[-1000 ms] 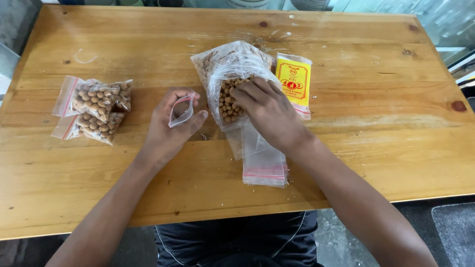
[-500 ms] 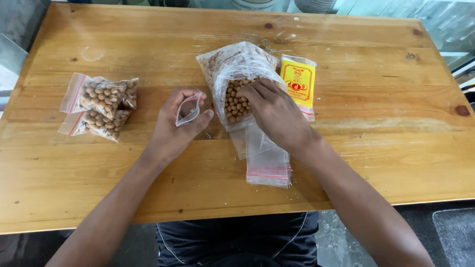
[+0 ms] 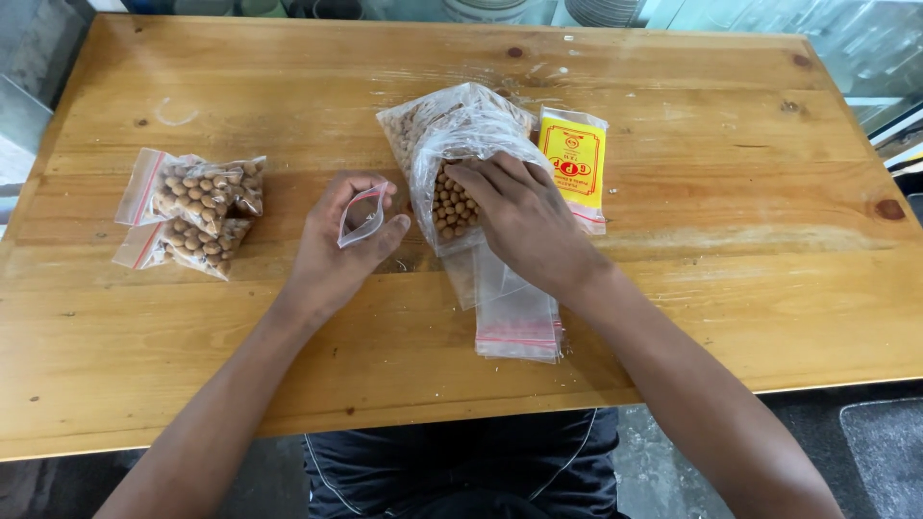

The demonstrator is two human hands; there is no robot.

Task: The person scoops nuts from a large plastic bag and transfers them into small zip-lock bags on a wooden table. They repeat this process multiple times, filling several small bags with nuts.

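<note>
My left hand point(image 3: 338, 245) holds a small empty clear zip bag point(image 3: 362, 215) with a red strip, its mouth held apart. My right hand point(image 3: 524, 223) rests on a large clear plastic bag of peanuts point(image 3: 452, 154) in the middle of the wooden table point(image 3: 673, 317), fingers at the nuts near the bag's mouth. A stack of empty small zip bags point(image 3: 517, 317) lies under my right wrist. Two filled small zip bags of peanuts point(image 3: 197, 207) lie at the left.
A flat yellow packet with red print point(image 3: 575, 163) lies just right of the large bag. Glass jars and shelving stand beyond the table's far edge. The table's right edge borders a dark floor and mat.
Hardly anything has moved. Both hands stay in place, the left with the small bag, the right at the peanuts. The camera has shifted slightly.
</note>
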